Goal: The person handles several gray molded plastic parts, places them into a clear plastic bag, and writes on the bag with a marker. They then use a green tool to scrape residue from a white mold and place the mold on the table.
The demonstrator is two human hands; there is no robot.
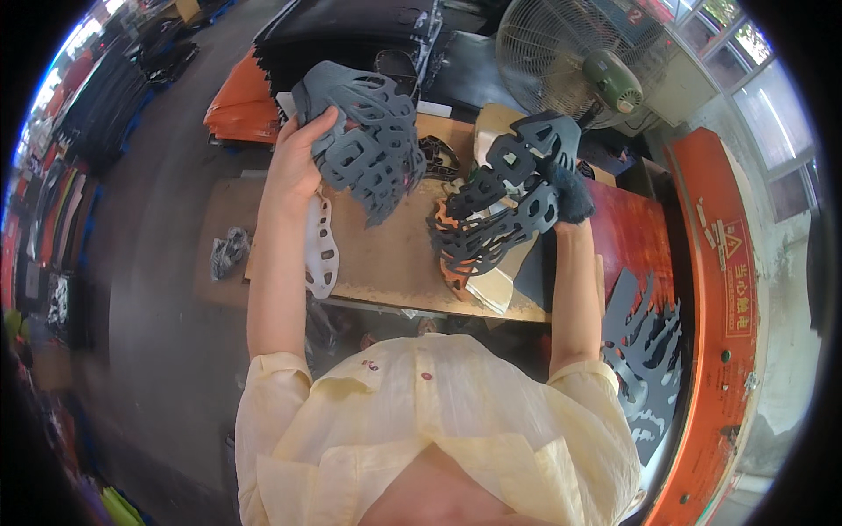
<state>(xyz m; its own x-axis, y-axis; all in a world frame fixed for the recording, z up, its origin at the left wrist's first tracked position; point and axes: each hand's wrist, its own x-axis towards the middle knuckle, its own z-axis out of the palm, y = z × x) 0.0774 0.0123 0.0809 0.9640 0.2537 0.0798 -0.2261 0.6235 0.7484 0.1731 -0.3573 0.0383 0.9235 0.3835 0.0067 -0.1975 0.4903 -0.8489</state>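
My left hand (301, 159), bare, grips a thick bundle of grey die-cut sheet pieces (364, 136) by its left edge, thumb across the front. The pieces have curved outlines and many cut-out holes, and are held above the tan worktable (377, 263). On the right, my right hand (572, 195), in a dark glove, is closed on a second bundle of dark grey die-cut pieces (504, 167). Its lattice strips hang down to the left over orange cut pieces (450, 279). A white strip with holes (323, 250) lies beside my left forearm.
Stacked black sheets (342, 35) and orange sheets (241, 105) stand behind the table. A large caged fan (579, 61) is at the back right. Along the right runs an orange machine frame (724, 289). More grey cut sheets (645, 351) lie beside my right elbow.
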